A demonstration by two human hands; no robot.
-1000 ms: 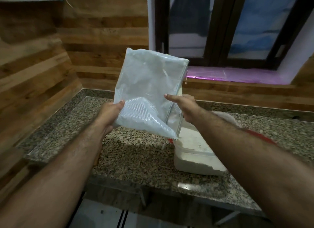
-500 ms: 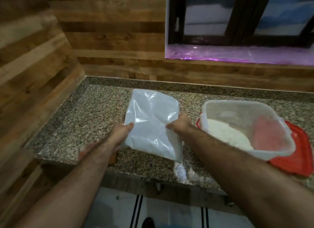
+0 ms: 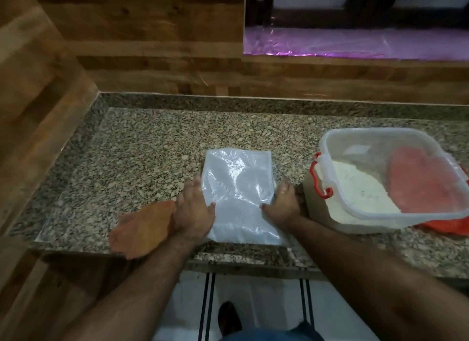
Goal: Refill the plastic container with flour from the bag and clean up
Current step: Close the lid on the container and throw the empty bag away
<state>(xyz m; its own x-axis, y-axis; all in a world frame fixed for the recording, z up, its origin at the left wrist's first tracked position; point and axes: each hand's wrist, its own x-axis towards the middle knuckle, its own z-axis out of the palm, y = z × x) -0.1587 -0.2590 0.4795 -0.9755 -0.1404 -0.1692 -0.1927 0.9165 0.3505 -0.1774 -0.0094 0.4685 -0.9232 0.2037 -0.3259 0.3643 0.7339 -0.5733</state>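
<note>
The bag (image 3: 238, 196) lay flat and empty on the counter (image 3: 152, 147), a pale translucent sheet with a fine weave and glossy creases. The left hand (image 3: 194, 213) and right hand (image 3: 280, 204) pressed open-palmed on its side edges, fingers spread, pinching nothing. To its right stood the tub (image 3: 396, 178), clear-walled, red-clipped, partly filled with white flour (image 3: 355, 190).

Speckled granite countertop (image 3: 157, 147) runs along wood-plank walls (image 3: 142, 36), meeting them in a corner at left. Orange-brown cloth (image 3: 142, 229) lies crumpled at counter's front edge. Window sill (image 3: 355, 42) above, covered in glossy purple film. Below the counter: white floor (image 3: 253, 300) with dark stripes.
</note>
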